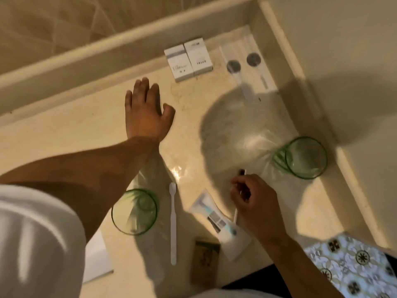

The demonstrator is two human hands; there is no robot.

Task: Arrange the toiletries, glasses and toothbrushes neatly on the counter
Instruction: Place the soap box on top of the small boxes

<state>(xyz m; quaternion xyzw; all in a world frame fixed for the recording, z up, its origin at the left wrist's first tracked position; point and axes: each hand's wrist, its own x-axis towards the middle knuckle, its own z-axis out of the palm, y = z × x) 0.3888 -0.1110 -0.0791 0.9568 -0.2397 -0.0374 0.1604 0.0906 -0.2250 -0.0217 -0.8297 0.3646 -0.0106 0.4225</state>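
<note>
My left hand hovers flat and open over the beige counter, just left of two white toiletry boxes at the back. My right hand is closed on a slim dark-tipped toothbrush, beside a white toothpaste tube. A white toothbrush lies lengthwise near the front. One green-rimmed glass stands front left under my left forearm, another at the right by the wall. Clear wrapped packets with dark discs lie in the back corner.
A small brown box lies at the counter's front edge. A raised ledge runs along the back and the right wall closes the corner. Patterned floor tile shows at bottom right.
</note>
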